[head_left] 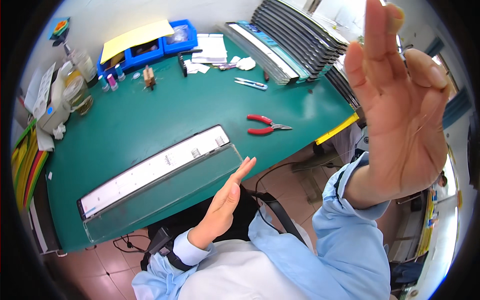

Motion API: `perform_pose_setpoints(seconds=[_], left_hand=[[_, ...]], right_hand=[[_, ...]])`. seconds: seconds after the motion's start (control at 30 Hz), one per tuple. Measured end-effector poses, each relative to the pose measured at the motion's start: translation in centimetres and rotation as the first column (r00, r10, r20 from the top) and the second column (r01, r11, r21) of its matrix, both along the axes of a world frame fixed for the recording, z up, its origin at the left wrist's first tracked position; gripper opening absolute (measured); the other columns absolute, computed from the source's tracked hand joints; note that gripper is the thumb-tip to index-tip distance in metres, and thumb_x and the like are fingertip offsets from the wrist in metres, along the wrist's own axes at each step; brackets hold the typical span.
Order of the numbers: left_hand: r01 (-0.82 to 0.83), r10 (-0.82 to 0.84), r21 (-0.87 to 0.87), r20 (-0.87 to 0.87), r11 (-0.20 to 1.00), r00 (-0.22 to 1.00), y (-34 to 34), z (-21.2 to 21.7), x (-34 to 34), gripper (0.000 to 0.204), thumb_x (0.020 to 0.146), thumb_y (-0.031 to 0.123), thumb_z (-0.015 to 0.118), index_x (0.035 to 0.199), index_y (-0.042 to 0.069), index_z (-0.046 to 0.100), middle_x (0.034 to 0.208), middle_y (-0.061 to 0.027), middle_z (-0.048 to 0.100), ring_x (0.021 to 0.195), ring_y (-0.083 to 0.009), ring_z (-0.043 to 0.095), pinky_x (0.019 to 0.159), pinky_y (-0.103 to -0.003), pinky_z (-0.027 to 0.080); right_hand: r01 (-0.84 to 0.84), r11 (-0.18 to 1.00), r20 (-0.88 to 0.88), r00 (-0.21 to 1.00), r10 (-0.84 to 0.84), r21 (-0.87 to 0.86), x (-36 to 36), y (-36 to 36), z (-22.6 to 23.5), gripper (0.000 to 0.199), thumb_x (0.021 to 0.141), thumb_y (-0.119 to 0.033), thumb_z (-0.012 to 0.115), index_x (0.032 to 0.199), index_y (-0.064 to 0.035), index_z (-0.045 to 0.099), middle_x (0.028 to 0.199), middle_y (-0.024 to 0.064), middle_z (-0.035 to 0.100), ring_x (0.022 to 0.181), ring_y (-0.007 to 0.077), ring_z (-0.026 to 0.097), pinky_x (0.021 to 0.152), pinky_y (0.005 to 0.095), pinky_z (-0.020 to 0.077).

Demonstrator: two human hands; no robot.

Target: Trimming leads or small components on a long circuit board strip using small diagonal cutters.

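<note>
My left hand (223, 207) is held edge-on with its fingers stretched out, beside the near right corner of a long, shallow case. It appears to hold nothing. The case has a hinged clear lid (165, 192) folded out towards me and a white inside (157, 167) with small dark marks and rows. My right hand (400, 120) is raised high at the right, close to the camera, palm towards me. Its thumb and forefinger look pinched together, while the other fingers point up. A faint thin line crosses the palm; what the pinch holds is too fine to name.
Red-handled pliers (267, 125) and thread snips (251, 83) lie on the green table (165, 110). Stacked long cases (300, 37) stand at the back right. Blue bins (150, 50), white papers (210, 48) and a small wooden block (149, 76) are at the back; jars (79, 92) stand left.
</note>
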State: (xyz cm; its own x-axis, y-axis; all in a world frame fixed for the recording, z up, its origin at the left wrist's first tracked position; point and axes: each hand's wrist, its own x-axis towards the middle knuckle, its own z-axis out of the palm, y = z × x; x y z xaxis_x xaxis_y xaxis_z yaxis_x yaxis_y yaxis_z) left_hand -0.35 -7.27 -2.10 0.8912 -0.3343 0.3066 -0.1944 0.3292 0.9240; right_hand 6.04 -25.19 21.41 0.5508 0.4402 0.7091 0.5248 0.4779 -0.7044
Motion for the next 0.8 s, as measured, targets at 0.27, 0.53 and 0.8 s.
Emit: perform_pose_setpoints(seconds=[0.27, 0.53, 0.8], left_hand=[[0.232, -0.397, -0.378, -0.454, 0.896, 0.798, 4.1, -1.1, -2.8, 0.052, 0.103, 0.043, 0.034, 0.111, -0.002, 0.059, 0.097, -0.0102, 0.065, 0.091, -0.016, 0.058, 0.084, -0.029, 0.042], [-0.362, 0.3, -0.023, -0.511, 0.932, 0.806, 13.2, 1.4, -11.7, 0.028, 0.097, 0.019, 0.054, 0.078, 0.0, 0.058, 0.069, -0.0012, 0.052, 0.058, -0.0057, 0.043, 0.054, -0.02, 0.032], [-0.866, 0.984, 0.483, 0.041, 0.13, 0.171, 18.1, 3.8, -10.2, 0.011, 0.088, 0.007, 0.067, 0.087, -0.004, 0.069, 0.071, -0.0069, 0.066, 0.058, -0.0076, 0.058, 0.053, -0.019, 0.043]], right_hand=[[0.014, 0.966, -0.205, 0.978, 0.04, 0.257, 1.9, 2.5, -0.8, 0.005, 0.095, -0.007, 0.054, 0.097, -0.0042, 0.051, 0.145, 0.0346, 0.028, 0.144, 0.0451, 0.013, 0.116, 0.0562, 0.0145], [0.452, 0.891, -0.141, 0.885, -0.443, 0.042, 8.9, 6.6, -9.8, 0.01, 0.098, -0.011, 0.053, 0.102, -0.0047, 0.059, 0.115, 0.0119, 0.061, 0.102, 0.0166, 0.056, 0.088, 0.0307, 0.0424], [0.258, 0.762, -0.146, 0.897, -0.417, -0.594, 16.5, 12.7, -20.8, 0.014, 0.093, -0.013, 0.06, 0.087, -0.0007, 0.058, 0.077, 0.003, 0.064, 0.066, 0.0084, 0.059, 0.06, 0.0247, 0.0466]])
